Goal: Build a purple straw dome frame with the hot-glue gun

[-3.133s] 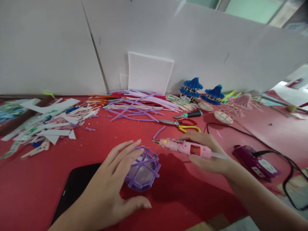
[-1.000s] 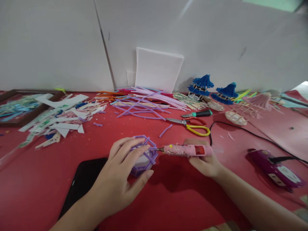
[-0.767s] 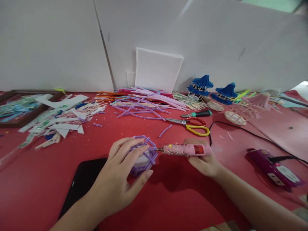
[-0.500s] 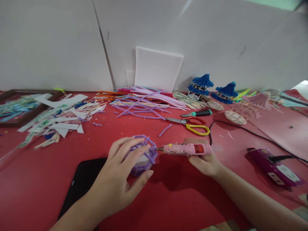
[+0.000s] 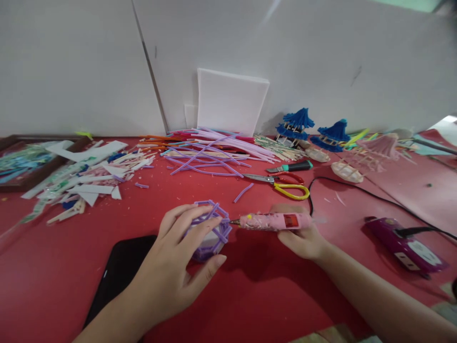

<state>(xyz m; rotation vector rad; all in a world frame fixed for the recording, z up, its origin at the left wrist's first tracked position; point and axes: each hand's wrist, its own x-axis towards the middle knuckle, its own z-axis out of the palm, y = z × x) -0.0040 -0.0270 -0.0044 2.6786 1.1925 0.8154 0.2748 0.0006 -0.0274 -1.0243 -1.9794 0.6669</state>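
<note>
My left hand (image 5: 174, 267) wraps its fingers over a small purple cage of straw pieces (image 5: 210, 229) that rests on the red table (image 5: 250, 295), thumb on its near side. My right hand (image 5: 303, 238) grips a pink glue gun (image 5: 274, 221) held level. The gun's metal tip touches the right side of the purple cage.
A black phone (image 5: 117, 274) lies under my left wrist. Yellow-handled scissors (image 5: 282, 185) and a green-handled knife (image 5: 291, 166) lie behind the gun. A purple power strip (image 5: 403, 243) with a black cable sits right. Straw piles (image 5: 207, 150), paper scraps (image 5: 82, 176) and blue model pavilions (image 5: 294, 125) line the back.
Three seconds ago my left hand lay flat over the cage and the gun was apart from it. The hand has since gripped the cage and the tip has come to it; little change lately.
</note>
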